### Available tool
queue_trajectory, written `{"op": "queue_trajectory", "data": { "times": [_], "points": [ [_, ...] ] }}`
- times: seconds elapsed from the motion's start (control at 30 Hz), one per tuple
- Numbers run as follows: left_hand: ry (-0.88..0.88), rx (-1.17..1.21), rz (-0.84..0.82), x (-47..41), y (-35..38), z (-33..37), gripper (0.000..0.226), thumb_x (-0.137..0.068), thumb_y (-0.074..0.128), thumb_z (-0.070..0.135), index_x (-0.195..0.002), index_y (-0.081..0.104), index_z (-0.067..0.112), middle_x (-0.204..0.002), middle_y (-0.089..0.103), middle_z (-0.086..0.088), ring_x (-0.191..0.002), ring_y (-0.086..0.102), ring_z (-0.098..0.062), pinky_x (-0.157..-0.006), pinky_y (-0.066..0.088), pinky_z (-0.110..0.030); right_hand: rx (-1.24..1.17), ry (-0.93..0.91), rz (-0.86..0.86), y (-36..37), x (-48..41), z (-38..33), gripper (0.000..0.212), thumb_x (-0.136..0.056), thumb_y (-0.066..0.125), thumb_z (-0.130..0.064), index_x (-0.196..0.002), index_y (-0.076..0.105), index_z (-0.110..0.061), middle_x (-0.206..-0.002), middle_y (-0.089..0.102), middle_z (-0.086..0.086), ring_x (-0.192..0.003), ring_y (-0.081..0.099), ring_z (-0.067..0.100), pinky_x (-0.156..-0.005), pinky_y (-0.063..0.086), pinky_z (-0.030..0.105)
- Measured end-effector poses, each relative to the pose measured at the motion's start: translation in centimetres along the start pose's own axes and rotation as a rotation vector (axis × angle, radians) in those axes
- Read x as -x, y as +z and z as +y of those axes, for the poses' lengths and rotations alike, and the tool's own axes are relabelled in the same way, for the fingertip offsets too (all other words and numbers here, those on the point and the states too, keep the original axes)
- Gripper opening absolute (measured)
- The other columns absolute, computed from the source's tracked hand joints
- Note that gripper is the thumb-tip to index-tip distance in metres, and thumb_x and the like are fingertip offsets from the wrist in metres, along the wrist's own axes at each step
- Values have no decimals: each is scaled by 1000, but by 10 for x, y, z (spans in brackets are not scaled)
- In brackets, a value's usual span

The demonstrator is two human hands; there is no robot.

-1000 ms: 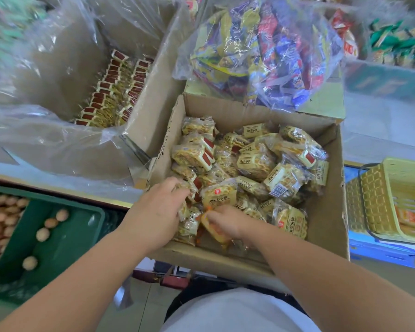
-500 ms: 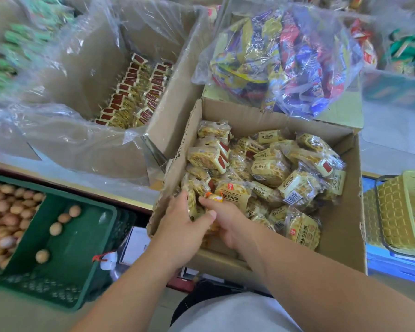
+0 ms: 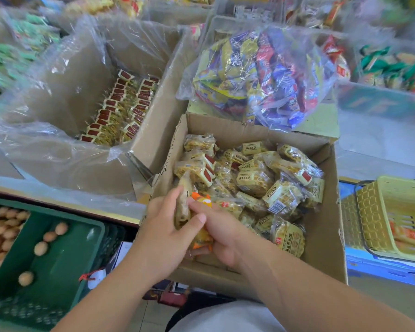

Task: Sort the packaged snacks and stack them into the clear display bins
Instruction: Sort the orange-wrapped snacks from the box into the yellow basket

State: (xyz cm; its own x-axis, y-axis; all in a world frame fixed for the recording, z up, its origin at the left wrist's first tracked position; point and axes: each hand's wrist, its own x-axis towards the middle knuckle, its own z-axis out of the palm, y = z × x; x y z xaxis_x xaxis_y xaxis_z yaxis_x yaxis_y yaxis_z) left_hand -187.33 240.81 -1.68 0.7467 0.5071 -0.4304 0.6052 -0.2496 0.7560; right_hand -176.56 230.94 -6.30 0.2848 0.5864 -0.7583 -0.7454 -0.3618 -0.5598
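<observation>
A display counter (image 3: 58,203) with a yellowish strip along its front edge runs across the left of the view. Below that edge, at the lower left, stands a green plastic crate (image 3: 65,255) holding round brown things, perhaps walnuts (image 3: 40,248). At the right edge a yellow slotted basket (image 3: 379,212) sits on something blue (image 3: 381,271). Pale floor (image 3: 381,300) shows beneath. The light is bright and even.

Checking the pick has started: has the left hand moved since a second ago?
Yes. Against the cardboard box, the left hand has edged right, gripping a pale packet, to meet the right hand and its orange packet.
</observation>
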Motion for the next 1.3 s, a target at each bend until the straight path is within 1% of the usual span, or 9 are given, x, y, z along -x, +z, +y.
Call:
{"op": "queue_trajectory", "data": {
  "times": [0.13, 0.37, 0.47, 0.6, 0.73, 0.9, 0.97, 1.1, 1.3],
  "points": [
    [228, 111, -57, 2, -12, 40, 73, -74, 52, 75, -142, 28, 71, -134, 27, 49, -121, 28, 33, -101, 35, -20, 2, -252, 1, -17, 43, -44, 37, -93, 70, -43, -121, 68, -19, -100, 77, 7, -85, 74, 24, -65, 60, 40],
    [405, 53, -175, -86, 1, 93, 55, -100, 58, 35, -150, 41, 49, -151, 43, 20, -119, 51, 12, -112, 40, -28, 113, -452, 264, -57, 44, -109, 14, -95, 68, -43, -98, 73, -30, -90, 77, -2, -74, 73, 17, -59, 58, 36],
    [326, -239, -200, -110, 11, 78, 58, -103, 58, 33, -156, 36, 39, -161, 38, 9, -126, 55, -12, -104, 39, -27, 165, -414, 395, -76, 29, -102, 28, -91, 72, -46, -109, 69, -26, -96, 72, 0, -83, 69, 18, -76, 61, 48],
    [446, -574, 59, -90, 7, 40, 15, -93, 64, 46, -95, 66, 31, -95, 63, 14, -79, 56, -2, -60, 36, -20, 385, -510, 527, -87, 31, -71, 30, -85, 71, -57, -110, 64, -41, -101, 69, -13, -92, 67, 6, -71, 56, 31],
    [407, -750, -28, -51, 4, -7, 32, -91, 60, 55, -71, 57, 30, -71, 55, 16, -69, 52, 0, -57, 41, -25, 643, -656, 622, -91, 44, -33, 32, -84, 65, -62, -110, 61, -43, -111, 55, -14, -90, 61, -1, -75, 52, 27],
    [192, -1064, -231, -49, 11, -30, 20, -93, 60, 43, -84, 56, 25, -97, 64, -1, -90, 63, -22, -75, 57, -38, 748, -279, 217, -87, 41, -6, 30, -87, 72, -53, -87, 64, -24, -74, 71, -3, -66, 62, 6, -64, 47, 28],
    [171, -1110, -292, -56, 20, -31, 24, -92, 63, 37, -108, 61, 20, -116, 61, -7, -103, 60, -25, -83, 56, -40, 940, -74, 52, -82, 25, 0, 34, -86, 72, -54, -90, 63, -21, -88, 69, -1, -83, 61, 13, -73, 44, 29],
    [163, -1236, -410, -71, 33, -42, 76, -88, 73, 29, -151, 31, 21, -143, 39, -11, -119, 52, -32, -94, 51, -42, 1221, 117, -77, -69, -9, 15, 83, -84, 65, -66, -148, 47, -16, -152, 47, 8, -135, 47, 27, -101, 38, 33],
    [222, -1489, -430, -84, 41, -43, 63, -93, 65, 33, -148, 39, 15, -143, 48, -13, -125, 46, -32, -101, 44, -42, 965, 133, 19, -68, -39, 28, 83, -81, 70, -60, -146, 49, -14, -147, 53, 8, -124, 52, 25, -101, 44, 35]
  ]
}}
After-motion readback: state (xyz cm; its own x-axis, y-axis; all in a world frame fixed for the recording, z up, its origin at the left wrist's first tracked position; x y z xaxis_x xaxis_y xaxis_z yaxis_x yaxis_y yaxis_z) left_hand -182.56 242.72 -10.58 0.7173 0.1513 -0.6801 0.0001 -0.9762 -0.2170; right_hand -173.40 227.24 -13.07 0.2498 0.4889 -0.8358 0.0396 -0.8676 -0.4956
